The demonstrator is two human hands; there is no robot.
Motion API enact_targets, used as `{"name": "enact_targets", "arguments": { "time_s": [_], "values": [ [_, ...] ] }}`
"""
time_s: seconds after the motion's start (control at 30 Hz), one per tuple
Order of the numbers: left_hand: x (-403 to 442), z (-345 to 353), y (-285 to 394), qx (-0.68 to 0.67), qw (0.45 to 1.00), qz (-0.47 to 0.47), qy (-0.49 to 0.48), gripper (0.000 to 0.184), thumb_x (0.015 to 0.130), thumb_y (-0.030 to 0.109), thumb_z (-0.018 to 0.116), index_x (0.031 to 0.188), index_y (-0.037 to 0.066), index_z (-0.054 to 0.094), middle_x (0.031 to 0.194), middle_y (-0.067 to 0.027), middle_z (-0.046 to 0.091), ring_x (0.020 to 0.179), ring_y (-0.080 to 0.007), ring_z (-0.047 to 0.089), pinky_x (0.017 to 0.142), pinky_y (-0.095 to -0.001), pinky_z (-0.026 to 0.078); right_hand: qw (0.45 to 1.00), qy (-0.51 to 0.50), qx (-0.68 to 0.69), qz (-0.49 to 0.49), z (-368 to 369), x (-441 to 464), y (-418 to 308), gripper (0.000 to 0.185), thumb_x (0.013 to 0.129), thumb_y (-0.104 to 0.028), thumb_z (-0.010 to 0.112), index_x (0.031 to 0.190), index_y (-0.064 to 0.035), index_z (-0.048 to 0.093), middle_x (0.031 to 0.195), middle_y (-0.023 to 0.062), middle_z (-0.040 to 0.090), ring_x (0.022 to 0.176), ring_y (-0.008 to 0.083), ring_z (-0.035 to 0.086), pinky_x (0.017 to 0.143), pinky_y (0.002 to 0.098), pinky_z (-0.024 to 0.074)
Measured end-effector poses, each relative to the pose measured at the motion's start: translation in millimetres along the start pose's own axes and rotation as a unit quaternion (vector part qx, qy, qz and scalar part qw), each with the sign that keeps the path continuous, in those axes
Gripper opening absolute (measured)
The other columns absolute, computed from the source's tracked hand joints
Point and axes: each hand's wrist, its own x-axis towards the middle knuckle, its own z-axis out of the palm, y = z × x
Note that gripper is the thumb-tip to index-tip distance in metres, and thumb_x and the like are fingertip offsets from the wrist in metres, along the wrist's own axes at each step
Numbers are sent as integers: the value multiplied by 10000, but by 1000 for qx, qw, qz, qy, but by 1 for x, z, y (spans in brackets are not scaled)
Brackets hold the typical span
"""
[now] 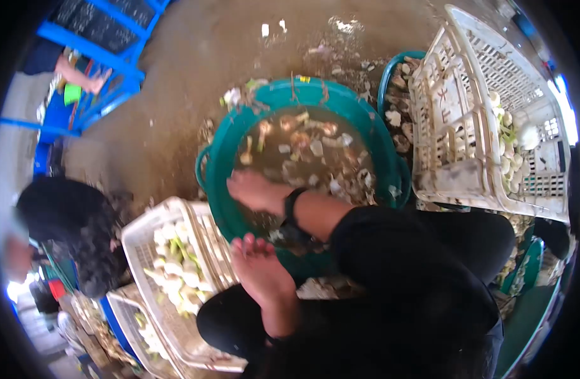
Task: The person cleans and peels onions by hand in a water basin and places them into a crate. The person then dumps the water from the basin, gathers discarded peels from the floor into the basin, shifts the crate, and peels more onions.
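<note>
A green plastic tub (pixel 362 104) stands in front of me, holding murky water with brownish garlic bulbs (pixel 296 140) and loose pale skins. My right hand (pixel 255 189), with a black band at the wrist, reaches over the tub's left side, close to the water. Its fingers are blurred, and I cannot tell whether it holds anything. Nearer to me, by the tub's front rim, my left hand (pixel 263 271) is turned palm up with nothing in it, its fingers stretched out. Left of that hand, a white crate (pixel 136 237) contains clean white garlic bulbs (pixel 176 268) with green stems.
To the right, a tall white crate (pixel 451 107) holds more white bulbs. Behind it sits another green tub (pixel 383 88) with dirty bulbs. A dark-clothed person (pixel 69 215) is close on the left. Blue metal frames (pixel 94 47) stand at upper left; the floor (pixel 176 95) is wet brown.
</note>
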Motion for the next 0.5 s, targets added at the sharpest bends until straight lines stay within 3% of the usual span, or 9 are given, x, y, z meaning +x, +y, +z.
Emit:
{"name": "enact_targets", "arguments": {
  "time_s": [0.03, 0.1, 0.17, 0.2, 0.23, 0.3, 0.33, 0.47, 0.5],
  "values": [
    [3, -1, -1, 11, 1000, -2, 26, 218, 875, 301, 459, 945, 95, 456, 854, -20, 496, 765, -137, 449, 704, -272, 371, 998, -23, -57, 19, 40, 9, -9, 241, 825, -170, 428, 982, -74, 583, 934, 112, 589, 881, 231, 538, 750, 336, 423],
    [13, -11, -3, 16, 1000, -7, 19, 236, 865, 314, 477, 932, 87, 465, 841, -34, 491, 742, -138, 456, 697, -261, 386, 972, -193, -128, 31, 80, 13, -16, 291, 845, -262, 413, 1008, -106, 597, 969, 89, 596, 907, 212, 539, 777, 335, 414],
    [30, -39, -4, 6, 999, -45, -14, 240, 854, 318, 498, 918, 86, 484, 788, -30, 480, 681, -131, 452, 673, -245, 390, 909, -394, -124, 52, 108, 7, -14, 347, 865, -355, 398, 1034, -139, 612, 1003, 65, 603, 932, 193, 539, 804, 334, 405],
    [43, -54, -6, 6, 996, -83, -25, 231, 850, 316, 507, 898, 90, 495, 748, -24, 472, 640, -128, 446, 654, -237, 393, 919, -367, 75, 127, 64, -18, -6, 285, 823, -335, 438, 887, -173, 662, 892, 63, 635, 798, 227, 586, 684, 355, 436],
    [51, -59, -10, 7, 995, -103, 9, 212, 850, 306, 506, 867, 95, 496, 709, -9, 458, 612, -122, 431, 632, -236, 389, 909, -373, 60, 176, 41, -41, -4, 285, 823, -335, 438, 887, -173, 662, 892, 63, 635, 798, 227, 586, 684, 355, 436],
    [57, -56, -25, 35, 988, -149, 37, 208, 848, 306, 504, 846, 99, 498, 683, 1, 450, 594, -118, 421, 615, -242, 388, 853, -187, 450, 186, 16, -80, -11, 349, 739, -413, 489, 776, -97, 633, 784, 156, 612, 647, 262, 547, 620, 412, 434],
    [56, -50, -34, 65, 985, -162, 9, 219, 846, 316, 503, 856, 96, 499, 695, -5, 456, 605, -121, 425, 620, -248, 390, 858, -175, 429, 223, -4, -99, -10, 349, 739, -413, 489, 776, -97, 633, 784, 156, 612, 647, 262, 547, 620, 412, 434],
    [47, -35, -56, 211, 953, -166, -141, 270, 841, 353, 499, 896, 88, 502, 745, -27, 480, 646, -131, 442, 642, -271, 398, 887, -13, 455, 71, -81, -163, -31, 204, 758, -240, 543, 731, -41, 576, 682, 175, 575, 622, 345, 544, 560, 429, 421],
    [43, -33, -60, 250, 939, -151, -183, 283, 840, 362, 498, 905, 86, 503, 757, -32, 486, 656, -133, 446, 647, -277, 400, 892, -2, 443, 85, -100, -177, -35, 204, 758, -240, 543, 731, -41, 576, 682, 175, 575, 622, 345, 544, 560, 429, 421]
  ]
}}
